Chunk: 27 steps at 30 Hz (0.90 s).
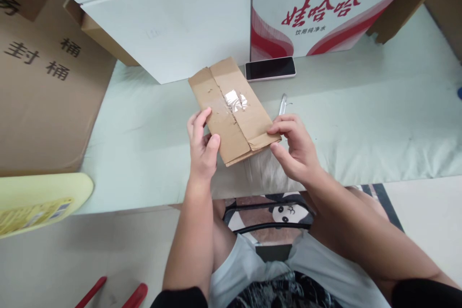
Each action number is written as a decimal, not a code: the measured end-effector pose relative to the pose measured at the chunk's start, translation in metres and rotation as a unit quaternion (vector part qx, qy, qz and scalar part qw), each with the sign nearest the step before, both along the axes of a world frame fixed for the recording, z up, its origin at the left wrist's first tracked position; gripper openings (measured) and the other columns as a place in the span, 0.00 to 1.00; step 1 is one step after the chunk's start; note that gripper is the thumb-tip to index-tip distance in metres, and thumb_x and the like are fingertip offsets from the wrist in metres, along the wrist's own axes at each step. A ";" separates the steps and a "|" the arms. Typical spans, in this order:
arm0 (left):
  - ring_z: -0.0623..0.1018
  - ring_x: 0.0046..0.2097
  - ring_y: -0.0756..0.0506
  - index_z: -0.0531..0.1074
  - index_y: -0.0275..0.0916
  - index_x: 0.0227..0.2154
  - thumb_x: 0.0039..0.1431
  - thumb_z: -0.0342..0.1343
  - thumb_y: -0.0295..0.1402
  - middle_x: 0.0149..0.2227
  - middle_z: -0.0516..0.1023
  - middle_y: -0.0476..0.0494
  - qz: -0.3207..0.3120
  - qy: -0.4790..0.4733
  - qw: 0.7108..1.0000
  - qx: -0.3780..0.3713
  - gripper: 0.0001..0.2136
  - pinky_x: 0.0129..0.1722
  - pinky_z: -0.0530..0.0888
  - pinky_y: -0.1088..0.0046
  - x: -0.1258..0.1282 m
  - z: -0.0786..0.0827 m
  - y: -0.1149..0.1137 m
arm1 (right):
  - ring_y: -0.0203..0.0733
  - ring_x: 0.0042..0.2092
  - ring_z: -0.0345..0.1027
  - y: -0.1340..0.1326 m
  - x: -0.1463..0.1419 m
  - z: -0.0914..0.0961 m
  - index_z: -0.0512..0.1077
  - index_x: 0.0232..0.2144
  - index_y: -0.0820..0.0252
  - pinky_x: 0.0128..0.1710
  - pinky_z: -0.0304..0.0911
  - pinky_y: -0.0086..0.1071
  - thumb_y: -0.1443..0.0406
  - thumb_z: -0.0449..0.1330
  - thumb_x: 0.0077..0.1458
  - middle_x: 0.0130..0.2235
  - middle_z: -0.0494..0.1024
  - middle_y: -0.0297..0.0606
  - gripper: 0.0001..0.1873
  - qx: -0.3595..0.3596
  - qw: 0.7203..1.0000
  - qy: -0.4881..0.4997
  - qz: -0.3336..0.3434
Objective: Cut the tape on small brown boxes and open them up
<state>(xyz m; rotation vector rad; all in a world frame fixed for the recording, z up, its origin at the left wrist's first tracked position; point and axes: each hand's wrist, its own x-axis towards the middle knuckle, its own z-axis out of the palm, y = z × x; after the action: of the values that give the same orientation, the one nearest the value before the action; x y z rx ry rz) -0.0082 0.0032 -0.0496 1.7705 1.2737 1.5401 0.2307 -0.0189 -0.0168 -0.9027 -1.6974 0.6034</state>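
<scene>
A flattened cardboard piece (pixel 225 120), brown and folded, is tilted above the front of the covered table. A seam runs along its length, with a shiny patch of clear tape (pixel 236 100) across it. My left hand (pixel 202 147) grips its left edge, thumb toward the near side and fingers along the edge. My right hand (pixel 294 147) pinches the near right corner between thumb and fingers. Just beyond my right hand lies a slim, pale tool (pixel 283 104), partly hidden by the fingers; I cannot tell its kind.
A phone (pixel 270 68) lies by a white box (pixel 173 33) and a red-and-white water carton (pixel 325 19) at the back. Big cardboard boxes (pixel 46 106) stand left. A yellow-green container (pixel 43 197) juts in at the table's left front. Red bars (pixel 135 296) show below.
</scene>
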 end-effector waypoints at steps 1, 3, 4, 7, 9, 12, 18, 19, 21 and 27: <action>0.71 0.60 0.39 0.71 0.53 0.62 0.67 0.55 0.55 0.59 0.68 0.40 0.001 0.002 1.000 0.001 0.25 0.63 0.70 0.57 0.000 0.000 0.000 | 0.44 0.46 0.68 0.000 0.000 0.000 0.70 0.46 0.52 0.42 0.68 0.40 0.65 0.58 0.63 0.42 0.70 0.39 0.08 0.001 1.000 0.000 0.002; 0.72 0.59 0.39 0.71 0.52 0.62 0.66 0.55 0.56 0.59 0.68 0.40 0.008 0.006 1.000 0.001 0.26 0.62 0.71 0.57 0.000 0.000 0.000 | 0.43 0.46 0.68 0.000 0.000 0.000 0.70 0.46 0.52 0.43 0.68 0.39 0.66 0.58 0.63 0.42 0.70 0.39 0.08 0.003 1.000 0.000 0.007; 0.72 0.59 0.39 0.71 0.52 0.62 0.66 0.55 0.56 0.59 0.68 0.40 0.011 0.008 1.000 0.000 0.26 0.61 0.72 0.58 0.000 0.001 0.000 | 0.43 0.46 0.68 0.000 0.000 0.000 0.70 0.46 0.52 0.43 0.67 0.39 0.66 0.58 0.63 0.42 0.69 0.39 0.09 0.005 1.000 0.002 0.010; 0.72 0.58 0.39 0.71 0.51 0.61 0.66 0.54 0.56 0.59 0.68 0.39 0.015 0.007 1.000 -0.001 0.26 0.60 0.73 0.58 0.000 0.001 -0.001 | 0.43 0.46 0.67 0.001 0.001 0.000 0.70 0.46 0.52 0.45 0.67 0.39 0.67 0.59 0.63 0.42 0.69 0.39 0.09 0.009 1.000 0.008 0.013; 0.73 0.58 0.39 0.71 0.51 0.61 0.66 0.55 0.55 0.59 0.68 0.39 0.011 0.003 1.000 -0.003 0.25 0.59 0.73 0.58 0.000 0.001 -0.001 | 0.43 0.46 0.67 0.001 0.001 0.000 0.70 0.46 0.52 0.45 0.67 0.39 0.67 0.59 0.63 0.42 0.69 0.39 0.09 0.010 1.000 0.008 0.013; 0.73 0.57 0.39 0.71 0.51 0.61 0.66 0.55 0.54 0.59 0.68 0.40 0.004 -0.006 1.000 -0.006 0.25 0.57 0.74 0.60 -0.001 0.001 -0.001 | 0.43 0.45 0.68 0.001 0.001 0.001 0.70 0.46 0.52 0.44 0.68 0.40 0.66 0.59 0.63 0.43 0.70 0.39 0.08 0.013 1.000 -0.002 0.012; 0.74 0.57 0.39 0.70 0.51 0.62 0.67 0.54 0.56 0.60 0.68 0.39 0.003 -0.005 1.000 -0.023 0.26 0.53 0.75 0.62 -0.002 -0.001 -0.001 | 0.44 0.44 0.69 0.000 0.001 0.002 0.71 0.45 0.53 0.43 0.69 0.41 0.65 0.58 0.64 0.42 0.71 0.39 0.07 0.010 1.000 -0.012 0.009; 0.74 0.57 0.38 0.70 0.50 0.62 0.66 0.54 0.57 0.60 0.68 0.39 0.003 -0.005 1.000 -0.026 0.27 0.53 0.76 0.62 -0.002 -0.001 -0.001 | 0.43 0.44 0.69 0.000 0.001 0.002 0.71 0.45 0.53 0.43 0.68 0.40 0.65 0.59 0.63 0.42 0.71 0.39 0.07 0.011 1.000 -0.007 0.011; 0.74 0.57 0.38 0.70 0.50 0.62 0.66 0.53 0.57 0.60 0.68 0.38 0.005 -0.005 1.000 -0.031 0.27 0.52 0.76 0.62 -0.001 -0.001 -0.001 | 0.43 0.45 0.69 0.001 0.001 0.002 0.71 0.45 0.52 0.44 0.68 0.40 0.66 0.59 0.63 0.42 0.71 0.39 0.08 0.012 1.000 0.005 0.014; 0.74 0.59 0.37 0.70 0.50 0.62 0.66 0.54 0.56 0.61 0.68 0.38 0.004 -0.008 0.999 -0.037 0.26 0.50 0.77 0.63 0.000 0.000 -0.002 | 0.44 0.44 0.68 0.001 0.002 0.000 0.71 0.44 0.53 0.43 0.68 0.41 0.64 0.59 0.62 0.41 0.71 0.39 0.07 -0.004 1.000 0.001 0.010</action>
<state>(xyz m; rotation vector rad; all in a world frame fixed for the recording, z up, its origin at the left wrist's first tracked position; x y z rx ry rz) -0.0084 0.0009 -0.0501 1.7042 1.3146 1.4891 0.2322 -0.0183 -0.0165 -0.8912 -1.7047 0.6239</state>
